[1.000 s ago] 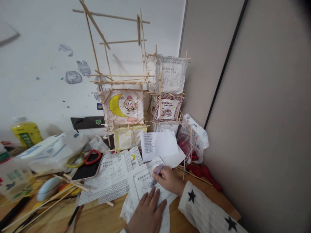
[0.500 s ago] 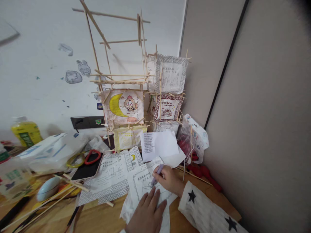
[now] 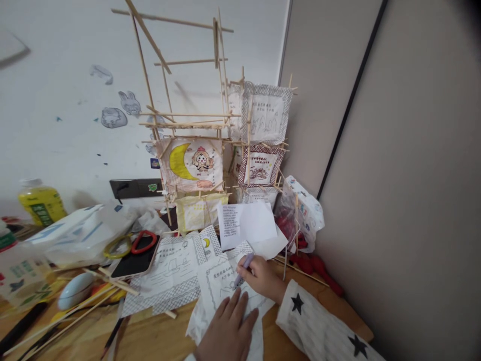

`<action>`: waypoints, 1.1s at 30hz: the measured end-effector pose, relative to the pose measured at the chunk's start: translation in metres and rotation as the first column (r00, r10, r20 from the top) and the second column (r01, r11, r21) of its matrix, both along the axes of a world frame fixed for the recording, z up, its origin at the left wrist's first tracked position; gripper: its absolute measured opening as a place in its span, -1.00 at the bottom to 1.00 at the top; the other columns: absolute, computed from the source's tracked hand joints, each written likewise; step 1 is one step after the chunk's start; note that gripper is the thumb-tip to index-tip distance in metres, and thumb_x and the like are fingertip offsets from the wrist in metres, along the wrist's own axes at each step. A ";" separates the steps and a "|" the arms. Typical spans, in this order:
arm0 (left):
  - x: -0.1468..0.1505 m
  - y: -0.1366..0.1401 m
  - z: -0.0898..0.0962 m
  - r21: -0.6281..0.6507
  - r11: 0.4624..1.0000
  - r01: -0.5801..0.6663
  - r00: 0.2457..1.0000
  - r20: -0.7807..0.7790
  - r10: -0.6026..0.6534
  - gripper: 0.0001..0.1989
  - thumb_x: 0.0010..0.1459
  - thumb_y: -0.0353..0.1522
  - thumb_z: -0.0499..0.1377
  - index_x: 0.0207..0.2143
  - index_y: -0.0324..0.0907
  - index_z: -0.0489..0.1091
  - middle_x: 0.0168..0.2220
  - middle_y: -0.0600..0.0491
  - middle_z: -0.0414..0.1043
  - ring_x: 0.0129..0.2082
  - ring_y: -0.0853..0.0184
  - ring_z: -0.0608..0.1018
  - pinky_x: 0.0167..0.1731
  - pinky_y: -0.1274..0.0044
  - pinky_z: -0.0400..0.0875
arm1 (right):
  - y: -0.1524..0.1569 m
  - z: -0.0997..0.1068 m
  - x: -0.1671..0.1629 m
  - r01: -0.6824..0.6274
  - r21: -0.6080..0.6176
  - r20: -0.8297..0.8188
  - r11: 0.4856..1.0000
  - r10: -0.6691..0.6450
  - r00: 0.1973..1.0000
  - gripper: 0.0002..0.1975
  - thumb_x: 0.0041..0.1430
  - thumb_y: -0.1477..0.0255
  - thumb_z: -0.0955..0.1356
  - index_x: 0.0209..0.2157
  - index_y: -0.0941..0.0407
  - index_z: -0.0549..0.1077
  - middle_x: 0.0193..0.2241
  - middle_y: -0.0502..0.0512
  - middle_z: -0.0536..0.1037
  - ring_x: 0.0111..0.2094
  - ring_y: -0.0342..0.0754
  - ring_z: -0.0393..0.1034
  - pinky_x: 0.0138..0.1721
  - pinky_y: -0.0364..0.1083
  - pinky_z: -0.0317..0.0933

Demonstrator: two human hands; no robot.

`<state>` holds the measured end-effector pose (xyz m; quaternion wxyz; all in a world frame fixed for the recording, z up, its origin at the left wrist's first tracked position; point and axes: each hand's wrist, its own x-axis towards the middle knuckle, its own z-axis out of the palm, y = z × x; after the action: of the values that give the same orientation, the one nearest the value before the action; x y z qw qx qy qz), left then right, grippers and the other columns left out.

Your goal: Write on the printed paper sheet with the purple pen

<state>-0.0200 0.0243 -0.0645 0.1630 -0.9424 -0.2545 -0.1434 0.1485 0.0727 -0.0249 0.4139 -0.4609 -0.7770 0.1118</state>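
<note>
A purple pen (image 3: 245,268) is gripped in my right hand (image 3: 263,277), its tip down on a white sheet with a drawing (image 3: 216,288). The sheet carries a line border, handwritten characters and a sketch, partly covered by my hands. My left hand (image 3: 229,326) lies flat on the lower part of this sheet, fingers stretched and slightly apart, just below the pen tip. To the left lies another drawn sheet (image 3: 173,265) with boats and a crosshatched border. Behind my right hand rests a paper with handwritten lines (image 3: 259,223).
Lanterns of sticks and drawn paper (image 3: 191,165) stand at the back against the wall. On the left are scissors (image 3: 145,242) on a phone (image 3: 131,263), loose sticks (image 3: 75,321), a blue oval object (image 3: 76,291) and a yellow bottle (image 3: 42,202). A plastic bag (image 3: 304,215) sits at right.
Both hands and the pen stay in nearly the same place on the sheet. The camera view has shifted very slightly.
</note>
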 end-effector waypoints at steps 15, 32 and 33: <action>0.005 -0.004 0.009 0.017 0.999 -0.028 0.997 -0.077 0.029 -0.44 -0.07 -0.58 0.09 0.03 -0.11 0.28 0.05 -0.14 0.31 0.03 0.02 0.35 -0.12 0.26 0.36 | 0.001 -0.001 0.001 0.004 -0.009 0.023 1.000 -0.004 1.000 -0.82 0.20 0.40 0.26 -0.45 0.13 0.41 -0.56 0.00 0.45 -0.49 -0.10 0.35 -0.40 -0.17 0.21; 0.001 -0.002 0.006 0.026 1.000 -0.013 0.999 -0.037 0.014 -0.44 -0.04 -0.56 0.09 0.06 -0.10 0.23 0.07 -0.12 0.28 0.06 0.04 0.32 -0.08 0.28 0.33 | 0.001 0.000 0.001 0.024 0.047 0.019 0.999 -0.025 1.000 -0.80 0.20 0.39 0.25 -0.45 0.14 0.41 -0.55 0.02 0.46 -0.47 -0.09 0.36 -0.37 -0.16 0.20; 0.001 -0.002 0.005 0.024 1.000 -0.013 0.999 -0.031 0.013 -0.44 -0.05 -0.57 0.09 0.06 -0.10 0.23 0.07 -0.12 0.28 0.07 0.04 0.32 -0.07 0.28 0.32 | 0.000 0.000 0.001 0.022 0.050 0.019 0.998 -0.023 1.000 -0.80 0.20 0.39 0.24 -0.45 0.14 0.41 -0.55 0.02 0.46 -0.46 -0.08 0.37 -0.37 -0.15 0.20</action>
<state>-0.0192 0.0220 -0.0591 0.1793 -0.9408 -0.2563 -0.1309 0.1496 0.0732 -0.0249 0.4189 -0.4604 -0.7782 0.0830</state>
